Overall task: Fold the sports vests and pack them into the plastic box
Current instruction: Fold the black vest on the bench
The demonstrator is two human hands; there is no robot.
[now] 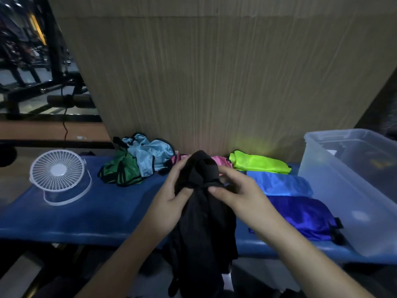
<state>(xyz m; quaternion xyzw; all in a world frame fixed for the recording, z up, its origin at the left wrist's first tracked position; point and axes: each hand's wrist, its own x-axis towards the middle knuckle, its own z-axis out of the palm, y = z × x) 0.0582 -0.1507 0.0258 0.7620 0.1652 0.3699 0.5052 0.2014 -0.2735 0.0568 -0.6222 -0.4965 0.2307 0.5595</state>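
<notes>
Head view shows me both hands, left hand (171,190) and right hand (234,190), pinching the limp black fabric vest (199,179) upright over the blue padded bench (86,211), likely to straighten it for folding.

— What sits at the left of the blue tabletop (90,214)?
— A small white fan (58,171), tilted on its stand.
— And behind?
— A tall corrugated cardboard sheet (214,82); to its left, a thin black cable (64,125) and dark metal frames (28,67).

Black vest (202,211): bunched, hanging, frame centre. Green (120,168), light-blue (150,155) vests crumpled, left of centre. Lime (260,164), blue (279,183), purple (300,216) vests folded beside clear box (335,190), right.
</notes>
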